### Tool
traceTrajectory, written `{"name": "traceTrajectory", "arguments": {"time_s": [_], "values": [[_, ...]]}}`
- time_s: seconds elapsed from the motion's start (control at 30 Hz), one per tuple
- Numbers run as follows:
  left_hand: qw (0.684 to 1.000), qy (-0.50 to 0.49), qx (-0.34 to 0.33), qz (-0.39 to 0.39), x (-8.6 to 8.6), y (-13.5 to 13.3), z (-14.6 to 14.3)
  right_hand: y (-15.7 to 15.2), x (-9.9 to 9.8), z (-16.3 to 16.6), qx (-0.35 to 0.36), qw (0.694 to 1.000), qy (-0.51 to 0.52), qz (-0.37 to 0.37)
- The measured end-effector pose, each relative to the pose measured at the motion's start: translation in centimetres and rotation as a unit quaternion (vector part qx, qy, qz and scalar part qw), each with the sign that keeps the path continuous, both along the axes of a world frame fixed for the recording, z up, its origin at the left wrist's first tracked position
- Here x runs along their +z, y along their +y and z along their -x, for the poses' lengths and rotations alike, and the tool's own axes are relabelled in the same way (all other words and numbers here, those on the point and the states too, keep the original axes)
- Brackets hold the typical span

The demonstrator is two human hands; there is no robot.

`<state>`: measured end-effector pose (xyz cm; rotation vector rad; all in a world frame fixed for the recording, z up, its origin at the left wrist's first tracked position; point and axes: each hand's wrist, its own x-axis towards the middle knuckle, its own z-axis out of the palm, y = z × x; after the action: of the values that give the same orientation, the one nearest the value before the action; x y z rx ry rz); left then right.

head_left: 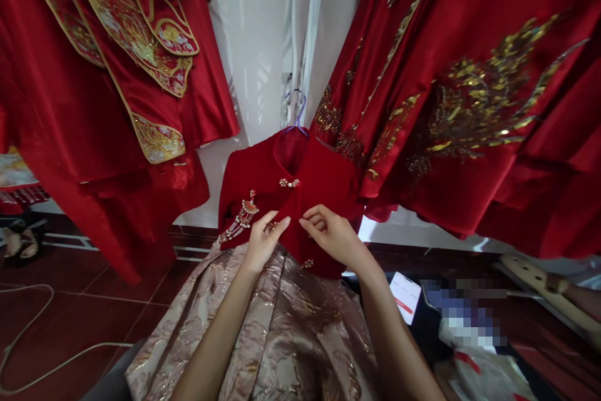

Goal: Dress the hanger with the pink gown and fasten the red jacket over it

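A white wall (253, 32) is seen at the far side, with dark red floor tiles (126, 319) below it. Red satin garments are hung on both sides: embroidered panels are carried by the left garment (56, 113), gold sequin work by the right garment (417, 194). A pale cable (113, 344) is looped over the near-left floor, and a lit phone (404, 298) is seen on the right.

The tops of both hung garments are cut off. An area beside the phone is pixelated, and the plastic-wrapped item (493, 376) at near right cannot be made out. The jacket's middle is partly covered by the hands.

The red jacket (323, 182) is hung in the centre on a purple hanger (301, 114), above a shiny brocade skirt (263, 351). Its front is trimmed with a beaded clasp (290, 182) near the collar and a tasselled brooch (250, 206) on the left. The left hand (265, 241) and the right hand (331, 235) are held apart at its front; whether cloth is pinched by either cannot be told.
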<state>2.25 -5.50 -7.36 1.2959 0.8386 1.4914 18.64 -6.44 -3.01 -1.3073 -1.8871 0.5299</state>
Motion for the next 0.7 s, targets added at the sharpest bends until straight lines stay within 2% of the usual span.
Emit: {"name": "traceTrajectory", "arguments": {"time_s": [0.1,0.2,0.27,0.33,0.43,0.53,0.63,0.7], "values": [[0.995,0.041,0.062,-0.063,0.7,-0.7,0.0,-0.1,0.5,0.1,-0.026,0.999,0.024,-0.030],[0.975,0.079,0.176,-0.110,0.6,-0.6,0.1,-0.4,1.1,0.3,-0.046,0.996,0.046,-0.058],[0.956,0.088,0.258,-0.105,-0.1,0.1,0.4,-0.7,1.3,0.5,-0.044,0.995,0.056,-0.066],[0.946,0.092,0.299,-0.079,-1.1,1.1,0.7,-0.9,1.3,0.8,-0.024,0.996,0.057,-0.057],[0.956,0.098,0.274,-0.040,-2.2,2.1,1.0,-1.0,0.7,1.3,0.035,0.999,0.030,-0.009],[0.971,0.086,0.223,-0.026,-2.2,1.9,0.9,-0.7,-0.3,1.9,0.092,0.995,0.004,0.024],[0.982,0.084,0.166,-0.044,-1.5,1.0,0.6,-0.1,-1.2,2.5,0.096,0.995,0.015,0.019],[0.982,0.085,0.156,-0.059,-1.4,0.8,0.4,0.2,-1.5,2.7,0.089,0.996,0.021,0.007]]}}
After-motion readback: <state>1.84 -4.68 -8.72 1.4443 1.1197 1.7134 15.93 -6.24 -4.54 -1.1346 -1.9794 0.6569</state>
